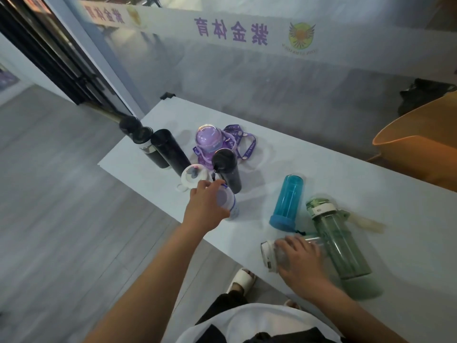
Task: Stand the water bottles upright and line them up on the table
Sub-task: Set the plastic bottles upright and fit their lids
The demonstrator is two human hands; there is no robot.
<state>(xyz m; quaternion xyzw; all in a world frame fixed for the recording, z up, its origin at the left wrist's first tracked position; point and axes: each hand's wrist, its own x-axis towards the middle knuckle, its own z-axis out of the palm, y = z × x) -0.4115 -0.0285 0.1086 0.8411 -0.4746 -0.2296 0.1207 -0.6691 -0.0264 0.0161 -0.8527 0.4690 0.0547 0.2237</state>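
Nine bottles on the white surface [346, 184]. Six standing up at the far left: three black ones, tall and round — one with a silver band [146, 144], one plain [168, 151], one with a loop strap [226, 169] — then a fat purple bottle [210, 142] with a clear dome lid and a purple strap, a white-lid bottle [194, 177], and a small white bottle [226, 203] at the front. Left hand [206, 206] wrapped around the top of the small white bottle, fingers closed on it. Three more lying down at the near right: a blue see-through bottle [286, 201] with a darker blue cap, a green see-through bottle [338, 241] with a white collar, and a clear bottle [274, 253] with a white cap, right at the near edge. Right hand [300, 258] flat over the clear bottle, fingers curled around it. All three look empty inside. An orange tub [415, 144] at the far right.
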